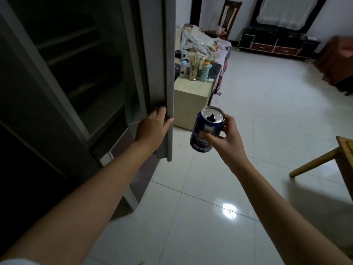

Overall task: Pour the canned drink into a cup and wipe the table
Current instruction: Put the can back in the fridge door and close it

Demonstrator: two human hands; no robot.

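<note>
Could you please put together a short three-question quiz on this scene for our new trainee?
1. True or false: the can is already open at the top.
2. Which hand grips the edge of the cabinet door?
A. the left hand
B. the right hand
C. neither
3. Fill in the missing word: the can is held above the tiled ____, not above a table.

Key
1. True: a dark hole shows in the silver lid.
2. A: the left hand holds the door edge, while the right hand holds the can.
3. floor
</note>
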